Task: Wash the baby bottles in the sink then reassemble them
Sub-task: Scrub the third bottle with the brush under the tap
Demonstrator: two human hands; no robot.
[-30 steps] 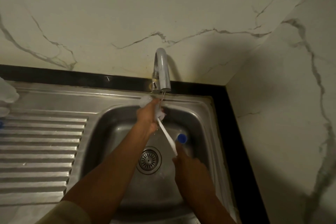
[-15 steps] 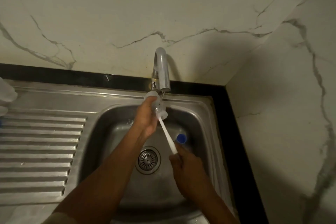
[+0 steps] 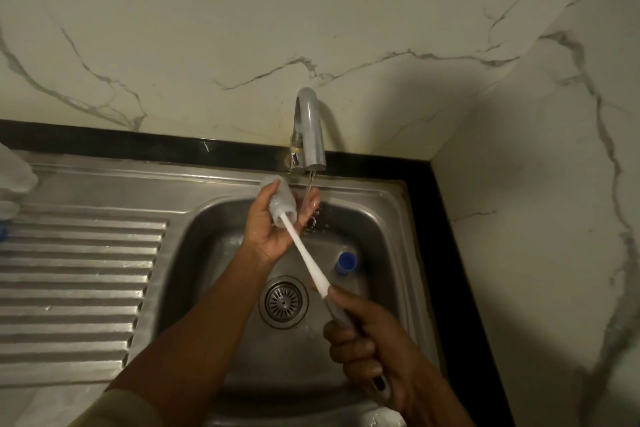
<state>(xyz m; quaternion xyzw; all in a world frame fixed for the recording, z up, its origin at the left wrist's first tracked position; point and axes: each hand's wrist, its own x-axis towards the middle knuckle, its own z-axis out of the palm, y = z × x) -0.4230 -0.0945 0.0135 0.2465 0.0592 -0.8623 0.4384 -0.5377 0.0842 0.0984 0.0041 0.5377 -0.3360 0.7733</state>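
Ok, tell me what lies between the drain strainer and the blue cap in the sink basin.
In the head view, the white brush handle crosses above the stretch between the drain strainer and the blue cap, running from the right hand up into the bottle.

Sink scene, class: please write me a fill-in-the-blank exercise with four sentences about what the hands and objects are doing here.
1. The left hand holds a clear baby bottle beside the ____ stream from the faucet.
2. The bottle brush is held by the ____ hand.
3. The brush head sits ____ the bottle.
4. The small cap lying in the sink basin is ____ in colour.

Missing words: water; right; inside; blue
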